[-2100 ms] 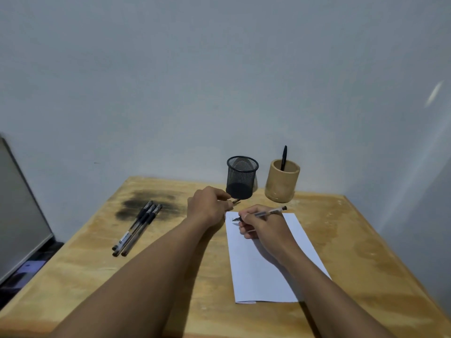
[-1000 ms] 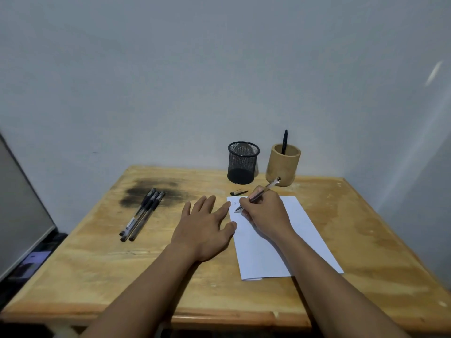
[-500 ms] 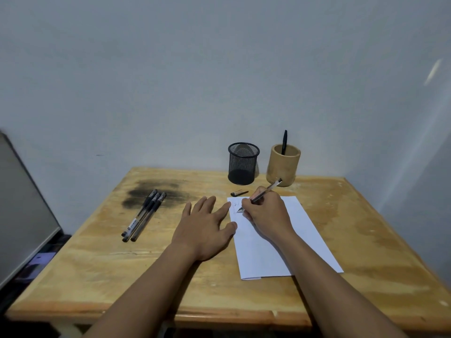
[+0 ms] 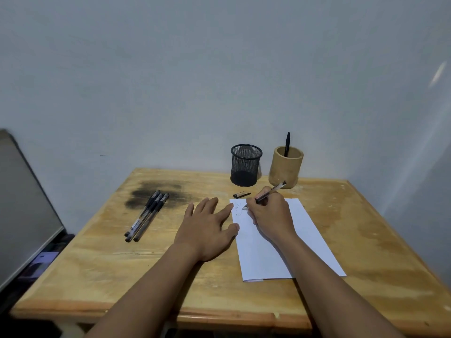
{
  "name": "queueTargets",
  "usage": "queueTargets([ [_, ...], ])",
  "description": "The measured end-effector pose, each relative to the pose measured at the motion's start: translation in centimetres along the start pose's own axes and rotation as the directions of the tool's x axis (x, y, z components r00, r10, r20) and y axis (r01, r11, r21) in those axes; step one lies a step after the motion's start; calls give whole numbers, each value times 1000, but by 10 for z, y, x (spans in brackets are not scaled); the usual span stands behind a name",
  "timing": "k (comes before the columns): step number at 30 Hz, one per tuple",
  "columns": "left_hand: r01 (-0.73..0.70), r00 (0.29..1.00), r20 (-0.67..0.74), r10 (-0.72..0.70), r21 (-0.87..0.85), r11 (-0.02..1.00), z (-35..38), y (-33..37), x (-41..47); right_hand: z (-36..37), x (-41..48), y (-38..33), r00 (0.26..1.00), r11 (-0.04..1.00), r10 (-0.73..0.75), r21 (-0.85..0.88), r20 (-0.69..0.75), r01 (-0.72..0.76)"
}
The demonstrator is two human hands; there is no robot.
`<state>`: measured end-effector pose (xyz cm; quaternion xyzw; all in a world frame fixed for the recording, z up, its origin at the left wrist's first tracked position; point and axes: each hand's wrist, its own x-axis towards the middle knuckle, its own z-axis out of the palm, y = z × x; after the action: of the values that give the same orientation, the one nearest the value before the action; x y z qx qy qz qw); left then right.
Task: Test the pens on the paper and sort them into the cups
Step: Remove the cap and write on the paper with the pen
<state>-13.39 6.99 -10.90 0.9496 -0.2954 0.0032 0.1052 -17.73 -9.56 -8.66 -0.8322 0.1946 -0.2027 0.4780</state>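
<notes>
Right hand (image 4: 271, 215) is gripping a pen (image 4: 267, 194), tip touching the paper (image 4: 305, 240). Left hand (image 4: 207, 228) is lying flat, fingers spread, on the counter (image 4: 97, 264), holding nothing.

Left hand (image 4: 207, 230), right hand (image 4: 271, 215) both bare; forearms (image 4: 156, 279) bare, uncovered down to frame edge

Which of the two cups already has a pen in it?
The tan wooden cup, on the right: a black pen sticks out of it. The black mesh cup beside it shows none.
</notes>
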Motion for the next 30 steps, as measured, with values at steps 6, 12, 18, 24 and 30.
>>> queueTargets([
  [6, 3, 1000, 8, -3, 4, 1000, 0, 0, 1, -4, 2, -1, 999, 998, 45, 41, 28, -46],
  [12, 6, 1000, 15, -5, -54, 999, -8, 3, 3, -15, 13, -9, 988, 891, 136, 444, -66, -93],
  [18, 112, 968, -189, -167, -271, 956, -25, 13, 36, -29, 28, -6, 992, 863, 120, 499, -50, -79],
  [24, 188, 969, -105, -223, -271, 944, -29, 23, 90, -31, 33, 2, 987, 896, 154, 428, -50, -118],
  [30, 127, 970, -156, -189, -341, 931, -27, 15, 99, -34, 36, 4, 991, 912, 122, 402, -62, -87],
])
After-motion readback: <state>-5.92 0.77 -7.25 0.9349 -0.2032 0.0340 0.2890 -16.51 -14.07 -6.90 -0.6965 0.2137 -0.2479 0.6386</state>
